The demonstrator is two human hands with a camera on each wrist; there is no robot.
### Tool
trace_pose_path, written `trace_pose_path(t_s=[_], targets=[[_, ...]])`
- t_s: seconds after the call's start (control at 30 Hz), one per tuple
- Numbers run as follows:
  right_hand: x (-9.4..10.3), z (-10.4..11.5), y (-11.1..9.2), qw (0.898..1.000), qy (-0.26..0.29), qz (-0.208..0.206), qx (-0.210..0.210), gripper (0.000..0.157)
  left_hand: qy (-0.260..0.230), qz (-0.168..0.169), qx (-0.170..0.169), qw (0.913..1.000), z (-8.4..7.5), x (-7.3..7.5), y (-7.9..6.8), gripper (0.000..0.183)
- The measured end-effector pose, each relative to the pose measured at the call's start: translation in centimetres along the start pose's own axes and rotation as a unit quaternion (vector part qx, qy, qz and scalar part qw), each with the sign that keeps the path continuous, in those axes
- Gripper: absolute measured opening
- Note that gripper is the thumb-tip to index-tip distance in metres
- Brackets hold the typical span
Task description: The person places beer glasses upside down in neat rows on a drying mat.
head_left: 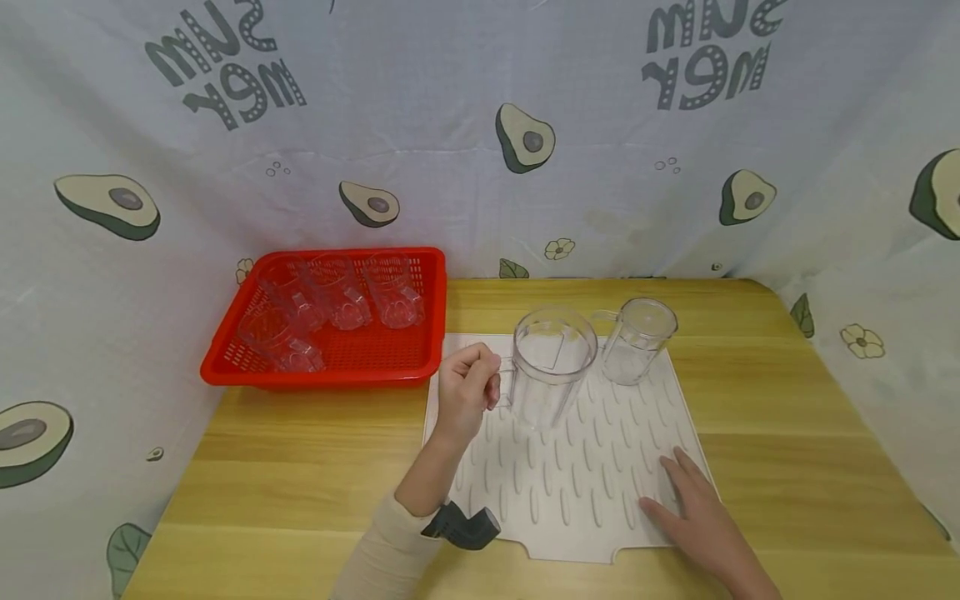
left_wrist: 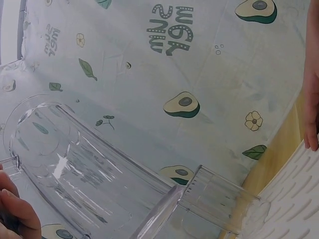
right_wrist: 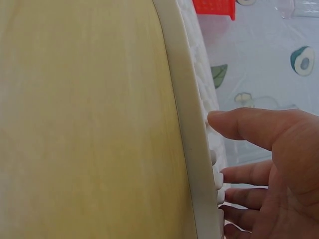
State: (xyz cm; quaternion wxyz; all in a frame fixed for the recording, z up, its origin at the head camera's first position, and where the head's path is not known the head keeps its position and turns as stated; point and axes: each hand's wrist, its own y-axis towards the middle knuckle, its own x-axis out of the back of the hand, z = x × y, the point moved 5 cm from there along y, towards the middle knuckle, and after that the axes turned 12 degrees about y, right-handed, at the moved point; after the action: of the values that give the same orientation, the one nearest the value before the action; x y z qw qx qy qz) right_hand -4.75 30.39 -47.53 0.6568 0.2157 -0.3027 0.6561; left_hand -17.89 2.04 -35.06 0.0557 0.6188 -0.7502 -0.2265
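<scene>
My left hand grips the handle of a clear mug, its mouth facing up, over the back part of a white ridged draining mat. The left wrist view shows this mug large, with curled fingers at its handle. A second clear mug stands upright on the mat's back right, its handle toward the held mug. At the mat's right front edge is my right hand, fingers spread. In the right wrist view its fingertips are right at the mat's ridges.
A red plastic basket sits at the back left of the wooden table, with several clear mugs lying in it. An avocado-print curtain hangs behind the table.
</scene>
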Motion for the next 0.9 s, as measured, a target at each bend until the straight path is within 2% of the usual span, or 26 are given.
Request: trace_pose_path(t_s=[0.47, 0.6, 0.9], targets=[[1.4, 1.0, 0.7, 1.0, 0.025, 0.011, -0.009, 0.074, 0.016, 0.007, 0.011, 0.9998, 0.8, -0.3, -0.3, 0.032], [1.9, 2.0, 1.2, 0.999, 0.036, 0.008, -0.012, 0.074, 0.015, 0.005, 0.015, 0.9997, 0.7, -0.4, -0.3, 0.032], [2.3, 5.1, 1.9, 0.997, 0.078, -0.006, 0.012, 0.07, 0.001, 0.009, 0.015, 0.9998, 0.7, -0.5, -0.4, 0.032]])
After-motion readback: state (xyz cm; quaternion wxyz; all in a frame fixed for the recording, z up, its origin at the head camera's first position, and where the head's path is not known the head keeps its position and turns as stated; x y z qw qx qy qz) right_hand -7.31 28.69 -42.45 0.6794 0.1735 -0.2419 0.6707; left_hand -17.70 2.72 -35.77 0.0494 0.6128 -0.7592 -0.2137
